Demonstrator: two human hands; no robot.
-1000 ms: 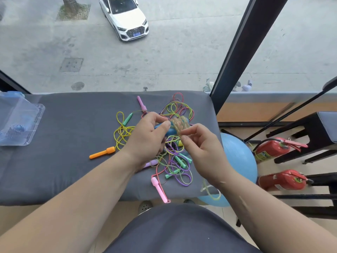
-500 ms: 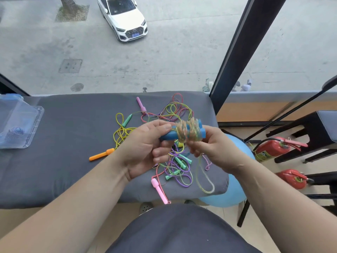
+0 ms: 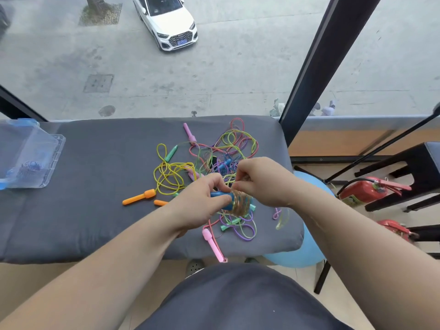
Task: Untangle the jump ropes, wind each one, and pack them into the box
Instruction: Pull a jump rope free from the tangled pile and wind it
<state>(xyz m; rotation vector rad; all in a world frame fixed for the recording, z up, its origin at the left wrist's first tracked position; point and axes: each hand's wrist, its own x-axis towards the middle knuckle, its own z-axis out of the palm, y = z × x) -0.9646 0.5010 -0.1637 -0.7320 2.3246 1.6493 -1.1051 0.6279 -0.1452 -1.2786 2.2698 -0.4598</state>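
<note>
A tangle of coloured jump ropes (image 3: 223,153) lies on the grey cushioned bench (image 3: 95,186). My left hand (image 3: 197,203) grips the blue handles (image 3: 220,198) of one rope, whose clear cord is wound round them in a coil (image 3: 240,204). My right hand (image 3: 259,179) pinches that cord just above the coil. A short loose end (image 3: 282,219) hangs off to the right. At the far left stands the clear plastic box (image 3: 47,158) with one wound blue rope (image 3: 29,167) inside.
Orange handles (image 3: 139,197), a green handle (image 3: 171,153) and pink handles (image 3: 213,245) lie around the pile. A blue ball (image 3: 309,248) sits under the bench's right end. Red fire extinguishers (image 3: 364,190) and dark stools (image 3: 409,172) stand to the right. A window pillar (image 3: 314,67) rises behind.
The loose cord has shortened as more turns went onto the blue handles. My right hand moved from the handles' right end to above the coil. Both hands dropped closer to the bench.
</note>
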